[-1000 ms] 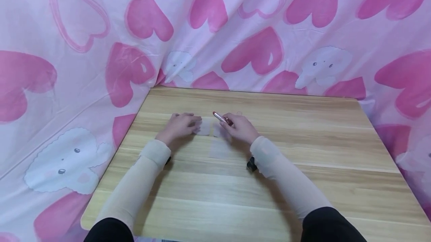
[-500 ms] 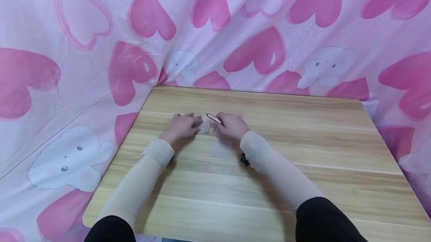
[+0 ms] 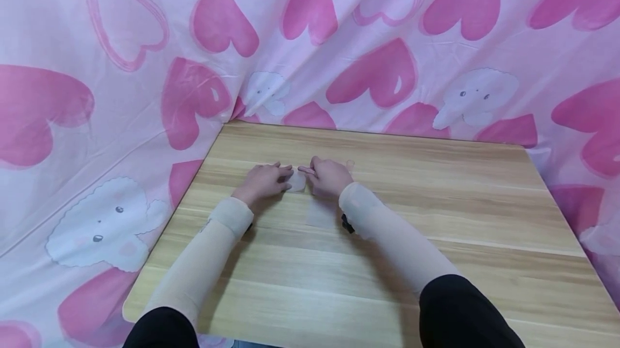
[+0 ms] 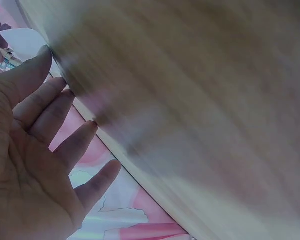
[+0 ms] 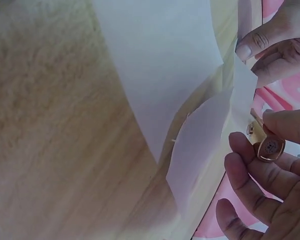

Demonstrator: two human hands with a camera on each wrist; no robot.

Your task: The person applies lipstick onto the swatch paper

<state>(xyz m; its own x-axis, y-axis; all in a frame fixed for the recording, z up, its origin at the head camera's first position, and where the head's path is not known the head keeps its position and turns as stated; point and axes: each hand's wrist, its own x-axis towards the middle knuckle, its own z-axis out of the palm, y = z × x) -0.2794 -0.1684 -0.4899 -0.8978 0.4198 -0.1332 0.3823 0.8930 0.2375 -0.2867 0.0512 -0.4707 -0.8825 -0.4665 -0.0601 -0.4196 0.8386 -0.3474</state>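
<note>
My right hand [image 3: 331, 177] pinches a slim lipstick [image 5: 271, 146] between thumb and fingers. In the right wrist view the lipstick's round gold-edged base faces the camera, and its tip is hard to make out. With fingers stretched out, my left hand [image 3: 263, 182] touches a small white paper slip [image 3: 296, 181] on the table. The right hand hovers just beside that slip's right edge. A second slip [image 5: 200, 145] lies partly under the right hand, and a third slip [image 3: 321, 213] lies nearer to me. The left wrist view shows the left palm [image 4: 29, 170] and the slip's edge beyond the thumb.
A small clear ring-like object [image 3: 350, 164], perhaps a cap, stands just behind the right hand. The wood-grain table [image 3: 436, 203] extends widely to the right and front. Pink heart-patterned cloth [image 3: 373, 73] hangs along its back and left sides.
My right hand has moved left with the lipstick, closer to the slip at the left hand. The left hand stays on the slip. The head view has shifted slightly.
</note>
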